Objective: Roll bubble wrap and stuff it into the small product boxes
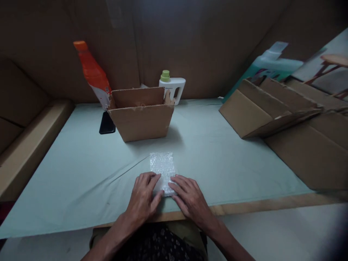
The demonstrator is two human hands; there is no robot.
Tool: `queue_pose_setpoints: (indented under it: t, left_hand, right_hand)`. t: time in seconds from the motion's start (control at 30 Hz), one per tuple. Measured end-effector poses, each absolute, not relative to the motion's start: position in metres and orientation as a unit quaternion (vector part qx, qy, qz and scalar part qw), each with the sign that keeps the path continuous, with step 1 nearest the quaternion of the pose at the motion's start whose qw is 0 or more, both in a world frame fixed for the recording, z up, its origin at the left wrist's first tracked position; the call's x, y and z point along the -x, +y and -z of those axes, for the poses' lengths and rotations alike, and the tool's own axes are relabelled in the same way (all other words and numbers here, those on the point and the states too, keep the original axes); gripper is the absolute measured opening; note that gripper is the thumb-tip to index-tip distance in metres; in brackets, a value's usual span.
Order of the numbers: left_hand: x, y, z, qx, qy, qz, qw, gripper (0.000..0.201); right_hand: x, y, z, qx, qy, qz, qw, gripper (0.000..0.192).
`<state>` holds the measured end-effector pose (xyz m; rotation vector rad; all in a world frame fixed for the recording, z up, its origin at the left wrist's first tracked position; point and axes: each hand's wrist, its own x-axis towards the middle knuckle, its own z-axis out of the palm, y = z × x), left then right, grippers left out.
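A small sheet of bubble wrap lies flat on the pale green table cover, near the front edge. My left hand rests palm down on its near left corner, fingers spread. My right hand presses on its near right corner in the same way. Neither hand grips anything; both only lie on the wrap. Beyond the wrap stands an open cardboard box.
An orange bottle leans at the box's left, with a black phone lying below it. A white jug with a green cap stands behind the box. Flattened cardboard is piled at the right. Cardboard walls enclose the table.
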<state>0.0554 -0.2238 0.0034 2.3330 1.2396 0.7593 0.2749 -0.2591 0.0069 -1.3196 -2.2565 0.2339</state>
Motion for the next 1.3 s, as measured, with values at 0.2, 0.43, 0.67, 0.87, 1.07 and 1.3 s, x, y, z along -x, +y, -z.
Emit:
queue_pose_setpoints:
  t: [0.2,0.43,0.67,0.87,1.07,1.3]
  left_hand:
    - [-0.044,-0.240,-0.012,-0.835,0.414,-0.253,0.259,0.044]
    - [-0.053,-0.210,-0.003,-0.773,0.537,-0.247,0.231,0.042]
    - [-0.050,-0.239,-0.010,-0.444,0.545,-0.400,0.588,0.079]
    - [-0.061,-0.240,-0.028,-0.382,0.478,-0.391,0.688,0.098]
    - [-0.052,-0.231,-0.026,-0.484,0.415,-0.386,0.667,0.082]
    - [0.001,-0.105,-0.103,-0.747,0.455,-0.482,0.048,0.062]
  right_hand:
    - [-0.277,-0.260,-0.017,0.485,-0.811,-0.159,0.284,0.028]
    - [-0.269,-0.258,-0.013,0.481,-0.835,-0.070,0.259,0.031]
    - [-0.262,-0.244,-0.008,0.557,-0.707,-0.248,0.359,0.025]
    - [-0.263,-0.252,-0.020,0.534,-0.639,-0.414,0.367,0.041]
    - [-0.272,-0.245,-0.023,0.497,-0.575,-0.568,0.315,0.047]
    - [-0.314,-0.186,-0.088,0.592,-0.619,-0.384,0.346,0.041]
